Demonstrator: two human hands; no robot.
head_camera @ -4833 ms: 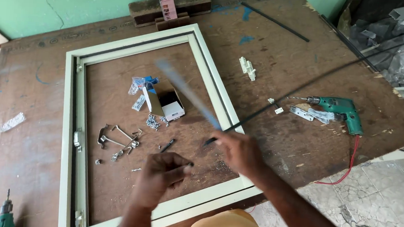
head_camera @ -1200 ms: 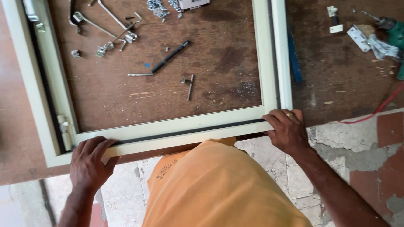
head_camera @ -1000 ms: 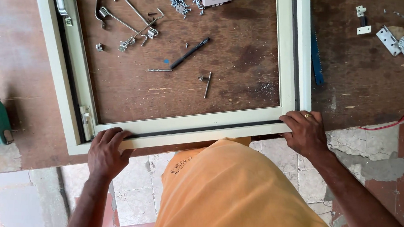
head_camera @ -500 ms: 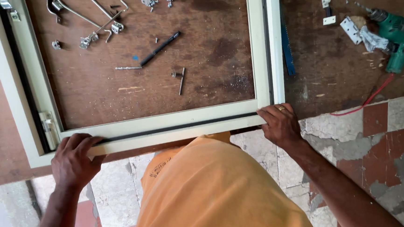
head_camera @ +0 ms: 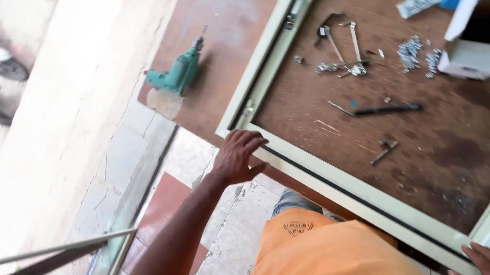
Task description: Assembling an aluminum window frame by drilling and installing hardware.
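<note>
The cream frame's near rail [head_camera: 360, 202] runs lengthwise between both hands, left hand [head_camera: 239, 157] curled over its corner, right hand [head_camera: 483, 271] spread at the far end.

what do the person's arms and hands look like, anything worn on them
Both hands are bare, with no gloves. The left hand shows no ring or watch, and its forearm is uncovered down to the bottom edge of the picture, so no sleeve shows. Only part of the right hand is in view at the corner; nothing worn can be seen on it. The person wears an orange shirt with a small dark print.
</note>
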